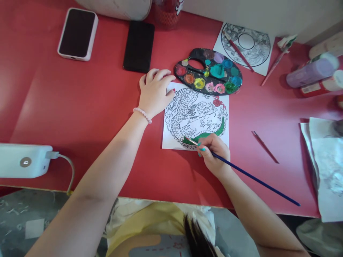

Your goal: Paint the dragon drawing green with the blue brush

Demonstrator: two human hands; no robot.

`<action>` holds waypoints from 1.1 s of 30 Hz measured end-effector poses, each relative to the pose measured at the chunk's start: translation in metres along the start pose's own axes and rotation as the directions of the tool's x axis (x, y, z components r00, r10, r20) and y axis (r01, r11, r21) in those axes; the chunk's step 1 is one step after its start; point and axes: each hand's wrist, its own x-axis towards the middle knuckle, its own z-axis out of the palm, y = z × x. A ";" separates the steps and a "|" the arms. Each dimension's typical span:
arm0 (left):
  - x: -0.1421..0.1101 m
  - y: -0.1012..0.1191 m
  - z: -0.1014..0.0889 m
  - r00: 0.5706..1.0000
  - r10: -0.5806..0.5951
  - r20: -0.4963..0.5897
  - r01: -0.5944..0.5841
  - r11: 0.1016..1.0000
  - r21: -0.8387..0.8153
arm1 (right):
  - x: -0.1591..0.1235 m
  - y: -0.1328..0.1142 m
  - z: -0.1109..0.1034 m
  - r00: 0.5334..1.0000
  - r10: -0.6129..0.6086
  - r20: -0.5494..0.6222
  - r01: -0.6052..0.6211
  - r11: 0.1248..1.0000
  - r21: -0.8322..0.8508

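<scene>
My right hand (pixel 215 153) is closed around a long paintbrush (pixel 249 175) with a dark blue handle. Its bristle tip meets the lower part of a white sheet with a printed dragon drawing (pixel 171 139). A curved band along the dragon's lower side is painted green, and a small flaming ball at the upper right is red. At the sheet's upper left corner rests my left hand (pixel 157 91), fingers spread and thumb on the paper. Just above the sheet lies a black paint palette (pixel 197 75) with several colour blobs, close to my left fingertips.
Beyond the palette lies a round-patterned sheet (pixel 264 60) with a red brush (pixel 239 53) across it. Paint bottles (pixel 311 73) stand at right, near a small brush (pixel 265 147) and stacked papers (pixel 328 153). A black phone (pixel 138 46), a white-edged device (pixel 77 34) and a white power bank (pixel 24 160) lie left.
</scene>
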 end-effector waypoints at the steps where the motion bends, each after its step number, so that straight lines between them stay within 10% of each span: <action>1: 0.000 0.000 0.000 1.000 0.000 0.004 0.000 1.000 0.002 | 0.000 0.001 0.000 1.000 -0.005 -0.001 0.005 1.000 0.009; 33: 0.000 -0.002 0.005 0.999 0.012 -0.048 -0.011 1.000 0.016 | -0.002 0.003 0.000 1.000 -0.023 -0.015 0.022 0.999 -0.037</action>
